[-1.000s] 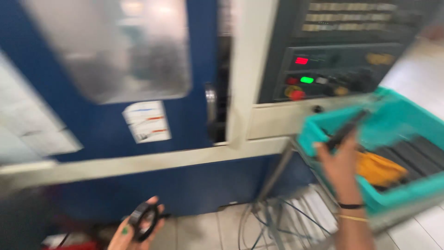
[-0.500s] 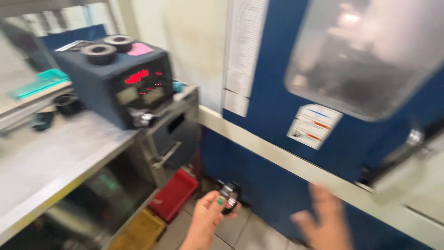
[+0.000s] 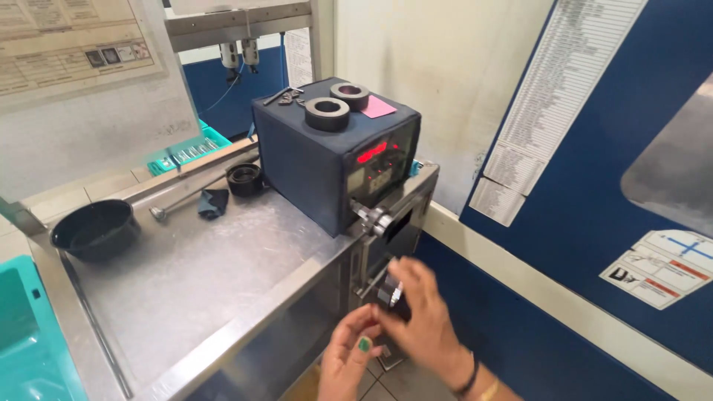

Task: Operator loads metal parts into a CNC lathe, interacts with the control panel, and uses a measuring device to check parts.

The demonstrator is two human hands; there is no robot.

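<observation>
at far left a teal bin (image 3: 22, 334) shows only its corner, beside a black bowl (image 3: 95, 230) on the steel table (image 3: 208, 275); above them a pale chart sheet (image 3: 74, 44) with small coloured boxes hangs on the wall; further right a teal tray (image 3: 189, 152) sits behind a metal bar (image 3: 186, 197), a dark cloth (image 3: 214, 202) and a black ring (image 3: 244, 179); the dark blue instrument box (image 3: 327, 163) stands at the table's edge, red digits lit on its face, two dark rings (image 3: 327, 113) and a pink card (image 3: 377, 108) on top; low in the middle the left hand (image 3: 349, 360), with a green nail, curls its fingers toward the right hand (image 3: 416, 319); the right hand's fingers are closed round a small black part (image 3: 390, 291) with a silvery edge, held just in front of the table's front panel, below the box's knob (image 3: 371, 217); whether the left hand touches the part i cannot tell; to the right a long white printed list (image 3: 557, 96) runs down the blue machine door (image 3: 594, 223), and a white label (image 3: 657, 267) with red and blue marks sits lower right.
</observation>
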